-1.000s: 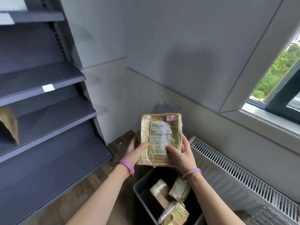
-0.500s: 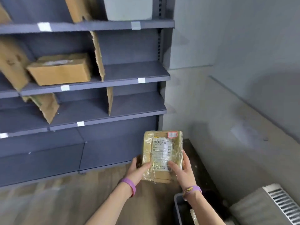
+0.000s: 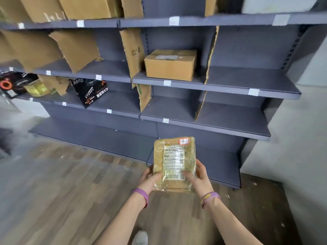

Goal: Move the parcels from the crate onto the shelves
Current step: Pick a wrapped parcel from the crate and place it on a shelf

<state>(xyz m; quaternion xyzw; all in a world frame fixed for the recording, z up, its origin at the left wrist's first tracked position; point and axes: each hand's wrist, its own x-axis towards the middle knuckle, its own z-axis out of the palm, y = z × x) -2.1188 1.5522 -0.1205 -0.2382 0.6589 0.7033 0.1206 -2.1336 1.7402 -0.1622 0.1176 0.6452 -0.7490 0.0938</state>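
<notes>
I hold a flat brown parcel (image 3: 174, 161) wrapped in clear tape, with a white label and a small red sticker, upright in front of me. My left hand (image 3: 150, 179) grips its lower left edge and my right hand (image 3: 200, 177) its lower right edge, thumbs on the front. Ahead stand the dark grey shelves (image 3: 230, 85), split into bays by cardboard dividers (image 3: 132, 52). The parcel hangs in front of the bottom shelf, well clear of it. The crate is out of view.
A brown carton (image 3: 170, 65) sits in a middle-shelf bay. Black printed boxes (image 3: 90, 91) and a yellow packet (image 3: 36, 89) lie on the lower left shelf. Large cartons (image 3: 85, 7) fill the top shelf. Wooden floor lies below; a grey wall (image 3: 300, 138) closes the right side.
The view has swung left from the crate and window to face the shelves. Both hands keep the same grip on the parcel, which has come away from the crate.
</notes>
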